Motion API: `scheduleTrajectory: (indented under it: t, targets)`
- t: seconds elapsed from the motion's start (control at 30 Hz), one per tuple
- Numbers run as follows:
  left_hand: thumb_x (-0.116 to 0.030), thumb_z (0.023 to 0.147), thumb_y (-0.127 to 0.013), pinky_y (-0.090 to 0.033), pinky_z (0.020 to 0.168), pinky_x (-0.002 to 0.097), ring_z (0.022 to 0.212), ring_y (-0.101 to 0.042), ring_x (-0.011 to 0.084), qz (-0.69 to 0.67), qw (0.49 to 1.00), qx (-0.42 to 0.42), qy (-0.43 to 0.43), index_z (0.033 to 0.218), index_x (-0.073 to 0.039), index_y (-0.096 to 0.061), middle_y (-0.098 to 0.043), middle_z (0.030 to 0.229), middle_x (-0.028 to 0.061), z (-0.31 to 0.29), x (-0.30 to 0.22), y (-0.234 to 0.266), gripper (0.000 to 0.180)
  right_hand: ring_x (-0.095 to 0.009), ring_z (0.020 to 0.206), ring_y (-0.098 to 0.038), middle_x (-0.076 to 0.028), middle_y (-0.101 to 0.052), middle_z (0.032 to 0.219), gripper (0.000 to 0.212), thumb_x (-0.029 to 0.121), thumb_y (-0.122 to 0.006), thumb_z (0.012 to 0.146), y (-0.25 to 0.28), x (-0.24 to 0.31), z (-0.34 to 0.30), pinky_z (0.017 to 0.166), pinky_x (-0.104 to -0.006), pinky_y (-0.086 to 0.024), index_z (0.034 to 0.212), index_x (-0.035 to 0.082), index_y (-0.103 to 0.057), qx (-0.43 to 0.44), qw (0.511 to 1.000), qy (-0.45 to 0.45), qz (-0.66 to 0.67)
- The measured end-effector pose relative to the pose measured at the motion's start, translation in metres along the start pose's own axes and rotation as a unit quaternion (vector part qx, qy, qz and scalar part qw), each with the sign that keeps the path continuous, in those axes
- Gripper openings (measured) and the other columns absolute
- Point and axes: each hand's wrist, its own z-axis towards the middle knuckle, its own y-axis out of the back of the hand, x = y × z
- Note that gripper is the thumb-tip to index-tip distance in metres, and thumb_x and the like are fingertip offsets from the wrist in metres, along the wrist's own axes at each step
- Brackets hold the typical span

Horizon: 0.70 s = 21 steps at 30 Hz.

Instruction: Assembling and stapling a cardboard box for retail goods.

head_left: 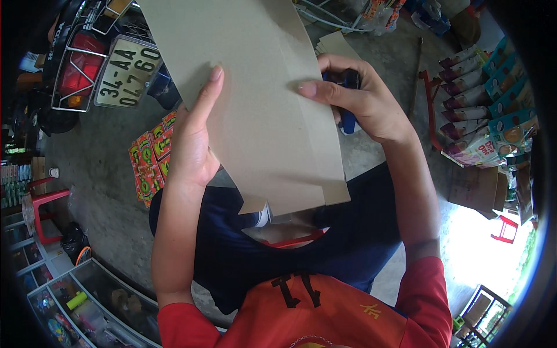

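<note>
A large sheet of plain grey-brown cardboard [255, 87] fills the middle of the view, raised above my lap. Creases run along its right side, and its lower edge has cut flaps. My left hand [197, 133] grips its left edge, thumb on the face and fingers hidden behind. On the right edge, my right hand [354, 95] is closed with its thumb pressed on the cardboard. A dark blue tool [350, 101] is also within that hand; its kind is mostly hidden by the fingers.
Red-and-green printed cardboard [152, 153] lies on the concrete floor at left. A motorbike's rear [87, 69] stands at upper left, beside a red stool [43, 209]. Glass display cases [93, 307] are at lower left. Hanging packets [487, 98] and a cardboard box [476, 188] stand at right.
</note>
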Motion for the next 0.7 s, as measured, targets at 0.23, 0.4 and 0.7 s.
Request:
scheduleTrajectory:
  t: [0.23, 0.4, 0.7]
  targets:
    - [-0.040, 0.102, -0.070, -0.052, 0.105, 0.0395, 0.127, -0.063, 0.0210, -0.057, 0.996, 0.061, 0.019, 0.143, -0.003, -0.057, -0.064, 0.137, 0.0093, 0.0048, 0.0042, 0.0094, 0.056, -0.002, 0.060, -0.051, 0.006, -0.060, 0.073, 0.027, 0.033, -0.083, 0.093, -0.0071, -0.0028, -0.0020, 0.054, -0.0192, -0.040, 0.101, 0.008, -0.077, 0.014, 0.997, 0.021, 0.075]
    - [-0.041, 0.102, -0.070, -0.052, 0.105, 0.0396, 0.127, -0.062, 0.0214, -0.070, 0.995, 0.067, 0.014, 0.144, -0.003, -0.055, -0.064, 0.138, 0.0096, 0.0050, 0.0050, 0.0089, 0.058, -0.001, 0.060, -0.052, 0.007, -0.061, 0.074, 0.027, 0.034, -0.083, 0.093, -0.0080, -0.0063, -0.0008, 0.054, -0.0187, -0.040, 0.101, 0.009, -0.077, 0.016, 0.994, 0.024, 0.102]
    - [-0.038, 0.102, -0.072, -0.053, 0.105, 0.0391, 0.126, -0.063, 0.0223, -0.063, 0.996, 0.067, -0.002, 0.145, -0.001, -0.053, -0.063, 0.137, 0.0116, 0.0055, 0.0043, 0.0060, 0.060, -0.002, 0.062, -0.052, 0.006, -0.060, 0.076, 0.028, 0.035, -0.080, 0.095, -0.0070, 0.0007, -0.0032, 0.055, -0.0198, -0.039, 0.103, 0.008, -0.076, 0.005, 0.997, 0.034, 0.065]
